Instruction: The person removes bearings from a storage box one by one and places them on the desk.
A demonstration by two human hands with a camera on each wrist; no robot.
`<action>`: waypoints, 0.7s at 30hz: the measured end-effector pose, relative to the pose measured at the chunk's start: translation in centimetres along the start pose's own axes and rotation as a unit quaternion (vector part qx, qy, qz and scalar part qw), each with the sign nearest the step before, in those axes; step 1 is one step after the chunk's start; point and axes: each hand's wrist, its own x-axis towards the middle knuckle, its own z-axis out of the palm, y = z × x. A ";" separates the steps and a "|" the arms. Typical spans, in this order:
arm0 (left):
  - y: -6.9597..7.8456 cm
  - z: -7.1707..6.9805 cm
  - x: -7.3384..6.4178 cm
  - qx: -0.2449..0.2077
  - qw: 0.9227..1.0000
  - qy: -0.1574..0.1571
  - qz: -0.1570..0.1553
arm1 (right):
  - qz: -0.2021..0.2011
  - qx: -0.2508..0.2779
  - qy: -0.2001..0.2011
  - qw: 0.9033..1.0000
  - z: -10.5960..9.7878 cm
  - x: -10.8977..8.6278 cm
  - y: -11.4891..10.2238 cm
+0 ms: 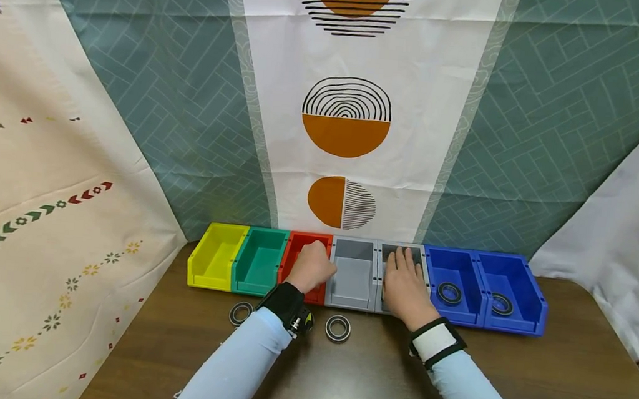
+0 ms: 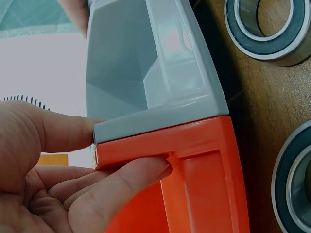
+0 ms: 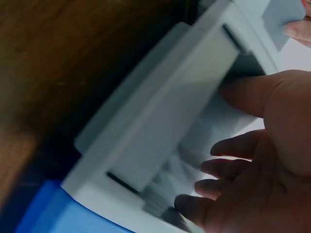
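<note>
My left hand [image 1: 312, 266] is at the red bin [image 2: 209, 194]. In the left wrist view its thumb and a finger pinch the touching side walls of the red bin and the neighbouring grey bin [image 2: 116, 73]. My right hand [image 1: 407, 289] reaches into a second grey bin [image 3: 155, 131], further right in the row. Its fingers [image 3: 228, 167] are extended and spread a little inside that bin, holding nothing visible. On the table before the row lie ball bearings; one bearing [image 1: 338, 329] sits between my arms, another bearing [image 1: 241, 313] left of my left wrist.
Left of the red bin stand a yellow bin [image 1: 213, 257] and a green bin [image 1: 261, 260]. Two blue bins [image 1: 449, 266] end the row at right, each with a bearing [image 1: 449, 293] inside. A patterned cloth [image 1: 350, 58] hangs behind. A third table bearing is partly hidden by my left wrist.
</note>
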 end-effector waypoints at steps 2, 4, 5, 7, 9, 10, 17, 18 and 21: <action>-0.1 0.1 0.0 0.001 1.000 0.001 0.000 | 0.007 0.008 -0.014 1.000 0.2 0.1 0.1; -0.2 0.1 0.1 0.000 1.000 0.003 0.001 | 0.007 0.012 -0.019 1.000 0.4 0.1 0.2; -0.2 0.1 0.2 -0.001 1.000 0.002 0.000 | 0.007 0.014 -0.020 1.000 0.5 0.1 0.3; -0.2 0.1 0.2 -0.003 1.000 0.002 0.001 | 0.008 0.016 -0.025 1.000 0.7 0.2 0.4; -0.3 0.1 0.2 -0.004 1.000 0.002 0.003 | 0.013 0.018 -0.037 0.999 0.8 0.3 0.5; -0.2 0.1 0.2 -0.004 1.000 0.002 0.003 | 0.019 0.021 -0.048 0.998 1.0 0.4 0.5; -0.1 0.2 0.2 -0.005 1.000 -0.003 -0.002 | 0.037 0.022 -0.101 0.994 1.5 0.7 0.8; -0.2 0.2 0.2 -0.004 1.000 -0.003 -0.002 | 0.038 0.021 -0.099 0.994 1.5 0.8 0.8; -0.3 0.2 0.1 -0.002 1.000 -0.001 -0.001 | 0.048 0.026 -0.094 0.994 1.4 0.9 0.7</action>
